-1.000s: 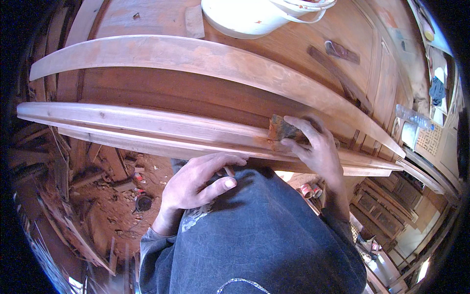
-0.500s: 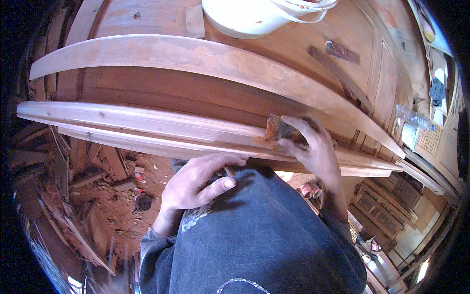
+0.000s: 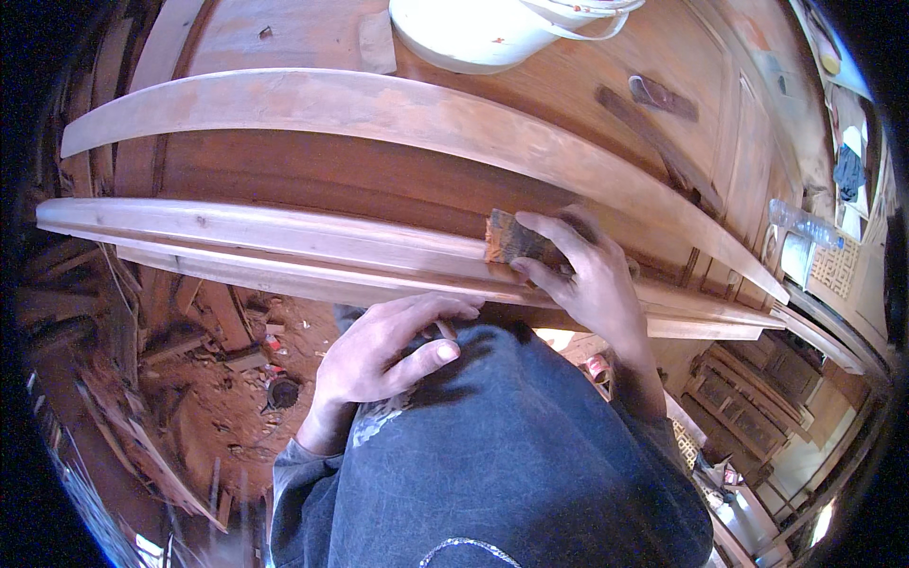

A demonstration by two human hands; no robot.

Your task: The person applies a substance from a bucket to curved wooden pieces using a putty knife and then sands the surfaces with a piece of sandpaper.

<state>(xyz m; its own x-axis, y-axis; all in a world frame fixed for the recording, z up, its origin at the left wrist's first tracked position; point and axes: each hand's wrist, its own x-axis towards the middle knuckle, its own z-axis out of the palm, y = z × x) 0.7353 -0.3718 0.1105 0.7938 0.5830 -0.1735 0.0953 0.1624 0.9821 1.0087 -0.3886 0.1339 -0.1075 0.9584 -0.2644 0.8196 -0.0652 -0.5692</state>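
My right hand (image 3: 579, 279) grips a dark, worn block or pad (image 3: 511, 237), stained orange at its left end, against a long pale wooden moulding (image 3: 312, 237) with a stepped profile. Reddish-brown colour shows on the wood there. Lower and left, my left hand (image 3: 398, 346) rests at the moulding's near edge by my dark blue clothing, fingers loosely curved and apart, holding nothing that I can see. A curved flat wooden strip (image 3: 331, 104) lies beyond the moulding on a brown wooden panel (image 3: 265, 161).
A white bucket (image 3: 473, 36) sits on the panel beside a dark wooden stick (image 3: 625, 123) and a small dark object (image 3: 663, 97). A plastic bottle (image 3: 805, 222) is at the right. Below lie several wood scraps (image 3: 218, 312) on a dusty floor, and stacked panels (image 3: 739, 398).
My right hand and the block have slid left along the moulding, most of it in the last half second. My left hand stays almost still.
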